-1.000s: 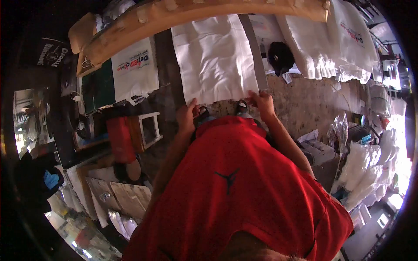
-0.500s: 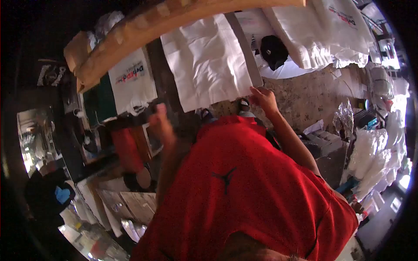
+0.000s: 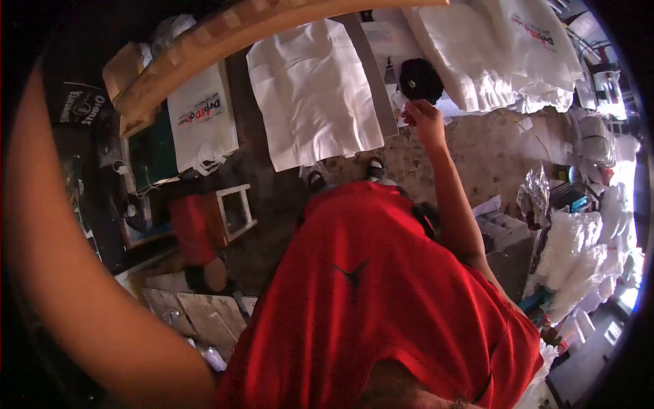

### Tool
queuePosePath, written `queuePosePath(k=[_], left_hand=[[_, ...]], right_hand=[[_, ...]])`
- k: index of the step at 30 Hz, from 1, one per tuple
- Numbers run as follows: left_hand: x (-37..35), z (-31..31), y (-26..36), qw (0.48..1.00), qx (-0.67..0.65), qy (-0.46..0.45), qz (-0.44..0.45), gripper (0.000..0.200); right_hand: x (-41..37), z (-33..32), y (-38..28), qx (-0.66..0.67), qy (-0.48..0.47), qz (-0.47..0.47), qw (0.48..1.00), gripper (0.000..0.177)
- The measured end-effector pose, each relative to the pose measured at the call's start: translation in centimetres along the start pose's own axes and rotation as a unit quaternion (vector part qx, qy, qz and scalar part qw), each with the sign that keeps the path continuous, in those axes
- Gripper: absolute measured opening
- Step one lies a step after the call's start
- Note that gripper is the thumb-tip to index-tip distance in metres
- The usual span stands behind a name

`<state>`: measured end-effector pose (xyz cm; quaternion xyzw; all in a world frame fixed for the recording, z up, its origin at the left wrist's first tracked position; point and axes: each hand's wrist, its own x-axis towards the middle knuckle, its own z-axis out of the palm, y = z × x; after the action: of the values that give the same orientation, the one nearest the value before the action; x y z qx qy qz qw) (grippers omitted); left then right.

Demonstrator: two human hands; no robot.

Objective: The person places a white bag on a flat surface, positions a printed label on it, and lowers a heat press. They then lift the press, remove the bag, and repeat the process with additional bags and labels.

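A plain white cloth piece, slightly creased, lies on a dark flat board in front of me. My right hand is just beyond the board's right side, fingers bent and drawn together; I cannot tell what is between them. Right above its fingertips is a round black object. My left arm sweeps up along the left edge of the view, blurred, and its hand is out of sight. A white printed bag with red and black lettering lies to the left.
A curved wooden beam crosses above the boards. More white printed bags hang over the upper right. A white-edged frame and a red object stand at lower left. Clear plastic packs are piled on the right.
My right hand has moved up and right, away from the cloth's lower corner. My left arm has swung out to the far left, taking its hand out of view.
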<state>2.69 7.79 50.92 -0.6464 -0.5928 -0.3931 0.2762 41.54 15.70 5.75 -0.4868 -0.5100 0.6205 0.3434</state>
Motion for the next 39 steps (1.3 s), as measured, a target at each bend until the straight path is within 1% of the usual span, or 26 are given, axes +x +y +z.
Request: queuePosePath(k=[4, 6, 8, 9, 10, 12, 13, 14, 15, 16, 17, 18, 20, 21, 23, 24, 26, 27, 29, 30, 32, 34, 35, 36, 38, 39], left_hand=[[-1.1, 2.0, 3.4, 0.987, 0.09, -0.12, 0.056, 0.026], [-2.5, 1.7, 6.0, 0.974, 0.116, -0.172, 0.095, 0.028], [-4.3, 1.0, 9.4, 0.958, 0.122, -0.223, 0.13, 0.03], [-5.4, 0.9, 11.1, 0.952, 0.102, -0.256, 0.136, 0.032], [-7.3, 1.2, 12.6, 0.941, 0.07, -0.308, 0.122, 0.033], [-12.2, 3.4, 14.5, 0.899, -0.014, -0.436, 0.032, 0.036], [-15.8, 6.5, 14.1, 0.896, -0.051, -0.441, -0.026, 0.033], [-20.1, 9.1, 12.9, 0.841, -0.047, -0.532, -0.089, 0.045], [-26.1, 11.5, 11.8, 0.882, -0.026, -0.468, -0.054, 0.057], [-28.8, 13.7, 11.7, 0.879, -0.034, -0.467, -0.091, 0.061], [-31.4, 15.3, 11.5, 0.879, -0.004, -0.471, -0.068, 0.053], [-31.1, 15.7, 11.6, 0.878, -0.007, -0.473, -0.072, 0.053], [-30.6, 15.9, 11.4, 0.928, -0.053, -0.331, -0.164, 0.041], [-30.5, 15.8, 11.2, 0.93, -0.059, -0.326, -0.162, 0.041], [-30.3, 16.3, 11.4, 0.879, 0.008, -0.424, -0.22, 0.032], [-30.3, 16.9, 11.7, 0.88, 0.002, -0.424, -0.215, 0.032], [-30.5, 17.4, 11.7, 0.912, 0.011, -0.354, -0.206, 0.035], [-31.0, 17.3, 11.4, 0.912, 0.005, -0.357, -0.203, 0.035], [-31.4, 17.0, 11.0, 0.895, 0.058, -0.409, -0.167, 0.038], [-31.4, 17.2, 10.9, 0.896, 0.056, -0.409, -0.167, 0.038], [-31.5, 17.3, 10.9, 0.905, 0.05, -0.391, -0.162, 0.043], [-31.6, 17.0, 10.9, 0.894, 0.05, -0.412, -0.168, 0.045], [-31.7, 17.0, 10.8, 0.884, 0.054, -0.429, -0.175, 0.046], [-31.8, 17.1, 10.9, 0.885, 0.05, -0.43, -0.175, 0.046], [-32.1, 17.4, 10.9, 0.895, 0.066, -0.404, -0.176, 0.046], [-32.0, 17.4, 10.9, 0.895, 0.061, -0.407, -0.173, 0.046]], right_hand=[[0.9, -4.3, 3.2, 0.055, 0.044, 0.008, 0.997, 0.02], [2.0, -7.2, 4.9, 0.048, 0.07, 0.045, 0.995, 0.019], [3.5, -9.2, 5.8, 0.04, 0.089, 0.084, 0.992, 0.018], [3.9, -9.4, 5.6, 0.041, 0.106, 0.066, 0.991, 0.019], [5.1, -10.2, 5.4, -0.02, 0.073, 0.049, 0.996, 0.021], [7.4, -10.0, 4.8, -0.033, 0.065, 0.052, 0.996, 0.02], [8.3, -9.3, 4.2, -0.035, 0.057, 0.061, 0.996, 0.02], [9.2, -8.3, 3.4, -0.048, 0.042, 0.049, 0.997, 0.021], [10.4, -7.1, 2.7, -0.059, 0.03, 0.035, 0.997, 0.022], [11.3, -5.9, 2.2, -0.059, 0.028, 0.041, 0.997, 0.022], [12.3, -4.8, 1.7, -0.029, 0.014, 0.043, 0.999, 0.024], [13.7, -4.2, 1.4, 0.0, 0.0, 0.044, 0.999, 0.026], [17.9, -3.9, 3.2, -0.166, -0.045, -0.01, 0.985, 0.028], [19.7, -3.4, 5.0, -0.204, -0.001, -0.096, 0.974, 0.028], [20.4, -2.4, 2.0, -0.332, 0.024, -0.117, 0.936, 0.026], [21.3, -1.9, 2.0, -0.339, 0.063, -0.089, 0.935, 0.025], [22.9, -1.5, 2.9, -0.339, 0.074, -0.114, 0.931, 0.024], [24.2, -1.4, 4.1, -0.338, 0.072, -0.171, 0.923, 0.025], [25.7, -0.8, 4.5, -0.359, 0.09, -0.161, 0.915, 0.027], [26.5, -0.3, 4.7, -0.378, 0.104, -0.155, 0.907, 0.029], [26.9, 0.6, 4.6, -0.375, 0.09, -0.126, 0.914, 0.032], [26.2, 1.7, 4.7, -0.4, 0.014, -0.087, 0.912, 0.038], [26.0, 2.0, 5.5, -0.394, 0.047, -0.134, 0.908, 0.05], [26.0, 1.9, 5.7, -0.395, 0.049, -0.133, 0.907, 0.05], [25.2, 2.5, 5.2, -0.368, 0.05, -0.044, 0.927, 0.058], [24.9, 2.7, 5.3, -0.324, 0.047, -0.006, 0.945, 0.06]])
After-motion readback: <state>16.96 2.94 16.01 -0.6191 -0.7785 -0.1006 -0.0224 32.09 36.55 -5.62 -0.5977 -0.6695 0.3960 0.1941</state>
